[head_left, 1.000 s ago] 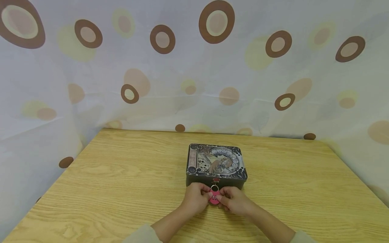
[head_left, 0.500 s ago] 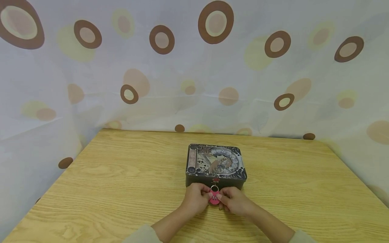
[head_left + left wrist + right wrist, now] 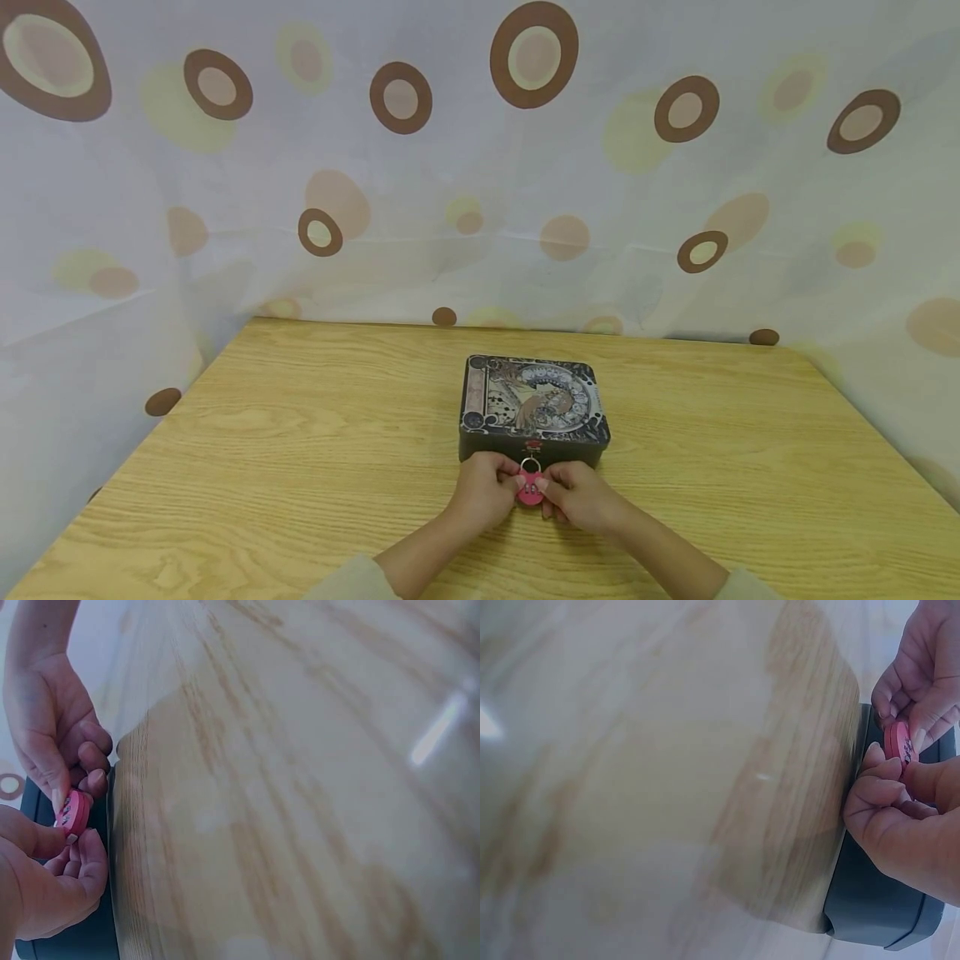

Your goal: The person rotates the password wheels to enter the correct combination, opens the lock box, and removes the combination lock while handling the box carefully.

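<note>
A pink combination padlock point(image 3: 529, 489) with small number dials hangs by its silver shackle at the front clasp of a dark tin box point(image 3: 536, 400). The box lid is down and carries an ornate picture. My left hand point(image 3: 483, 492) pinches the padlock's left side between thumb and fingers. From the other side my right hand point(image 3: 581, 496) pinches it too, its thumb by the dials. Both wrist views show the padlock point(image 3: 73, 813) between the two sets of fingertips, close against the box's dark front wall point(image 3: 877, 889). Whether the shackle is locked cannot be seen.
The box stands on a wood-grain table point(image 3: 300, 433), near the middle. Behind and at both sides hangs a pale cloth point(image 3: 450, 167) with brown and yellow oval patterns. Light-coloured sleeves point(image 3: 356, 581) cover the forearms at the lower edge.
Both hands stay on the padlock and the box stays put. Only the right thumb and fingers shift very slightly at the dials.
</note>
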### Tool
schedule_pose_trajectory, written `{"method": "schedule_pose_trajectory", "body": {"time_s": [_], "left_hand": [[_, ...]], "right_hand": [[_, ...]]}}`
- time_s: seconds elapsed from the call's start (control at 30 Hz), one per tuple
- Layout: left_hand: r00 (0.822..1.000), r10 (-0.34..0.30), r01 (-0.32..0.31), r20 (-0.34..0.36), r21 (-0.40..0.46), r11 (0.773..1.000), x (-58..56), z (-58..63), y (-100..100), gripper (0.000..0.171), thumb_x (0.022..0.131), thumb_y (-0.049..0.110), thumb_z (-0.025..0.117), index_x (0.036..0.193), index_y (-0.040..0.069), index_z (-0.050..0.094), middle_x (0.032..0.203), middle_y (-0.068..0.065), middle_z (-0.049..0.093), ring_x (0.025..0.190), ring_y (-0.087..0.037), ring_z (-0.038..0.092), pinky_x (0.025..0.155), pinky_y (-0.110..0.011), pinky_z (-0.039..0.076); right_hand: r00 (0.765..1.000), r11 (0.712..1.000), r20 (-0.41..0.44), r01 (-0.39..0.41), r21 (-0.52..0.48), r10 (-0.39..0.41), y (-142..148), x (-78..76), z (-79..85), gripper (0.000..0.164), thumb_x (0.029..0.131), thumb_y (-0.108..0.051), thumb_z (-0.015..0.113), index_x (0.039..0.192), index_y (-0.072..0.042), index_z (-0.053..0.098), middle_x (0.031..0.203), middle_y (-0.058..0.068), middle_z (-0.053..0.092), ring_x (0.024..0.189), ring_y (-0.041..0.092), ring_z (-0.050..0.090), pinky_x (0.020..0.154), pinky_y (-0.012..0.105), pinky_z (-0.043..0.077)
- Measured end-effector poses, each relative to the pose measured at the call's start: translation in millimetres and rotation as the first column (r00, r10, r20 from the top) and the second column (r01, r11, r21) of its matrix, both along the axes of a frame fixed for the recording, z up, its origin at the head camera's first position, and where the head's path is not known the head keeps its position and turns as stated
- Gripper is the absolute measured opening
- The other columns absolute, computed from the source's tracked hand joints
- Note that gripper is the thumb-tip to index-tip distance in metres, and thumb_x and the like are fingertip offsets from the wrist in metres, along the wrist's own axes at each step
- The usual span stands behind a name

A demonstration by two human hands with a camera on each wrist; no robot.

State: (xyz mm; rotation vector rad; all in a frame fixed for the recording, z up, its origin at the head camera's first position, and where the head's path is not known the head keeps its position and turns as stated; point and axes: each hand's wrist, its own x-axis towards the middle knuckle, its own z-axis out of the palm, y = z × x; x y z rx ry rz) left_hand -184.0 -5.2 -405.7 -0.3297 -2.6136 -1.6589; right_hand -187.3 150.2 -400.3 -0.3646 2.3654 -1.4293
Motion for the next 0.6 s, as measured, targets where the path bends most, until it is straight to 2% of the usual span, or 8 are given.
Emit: {"method": "schedule_pose_trajectory", "body": {"time_s": [0.27, 0.47, 0.6], "left_hand": [[1.0, -0.005, 0.005, 0.003, 0.005, 1.0, 0.1, 0.2, -1.4, 0.007, 0.08, -0.003, 0.064, 0.079, -0.01, 0.065, 0.071, -0.015, 0.065, 0.06, -0.009, 0.052, 0.051, -0.019, 0.044], [1.0, -0.011, 0.011, 0.018, 0.009, 1.0, 0.0, 0.9, -2.4, 0.008, 0.08, -0.002, 0.064, 0.079, -0.01, 0.065, 0.072, -0.014, 0.064, 0.06, -0.009, 0.051, 0.05, -0.019, 0.043], [1.0, -0.011, 0.011, 0.002, 0.004, 1.0, 0.0, 1.1, -2.6, 0.007, 0.08, -0.003, 0.064, 0.079, -0.01, 0.065, 0.072, -0.015, 0.065, 0.061, -0.01, 0.052, 0.051, -0.02, 0.044]], "right_hand": [[1.0, 1.0, 0.01, 0.028, 0.007, -0.028, -1.4, 1.3, 0.0, 0.024, 0.095, -0.006, 0.044, 0.079, 0.007, 0.055, 0.061, -0.002, 0.052, 0.053, 0.008, 0.04, 0.046, 0.017, 0.032], [0.997, 0.997, 0.039, 0.07, 0.011, -0.07, -2.5, 2.2, -0.6, 0.022, 0.095, -0.008, 0.045, 0.085, 0.007, 0.057, 0.064, -0.002, 0.054, 0.054, 0.009, 0.042, 0.047, 0.018, 0.033], [0.995, 0.996, 0.053, 0.083, 0.014, -0.084, -2.5, 2.5, -0.6, 0.022, 0.096, -0.01, 0.046, 0.088, 0.006, 0.057, 0.065, -0.001, 0.055, 0.054, 0.009, 0.041, 0.046, 0.019, 0.032]]}}
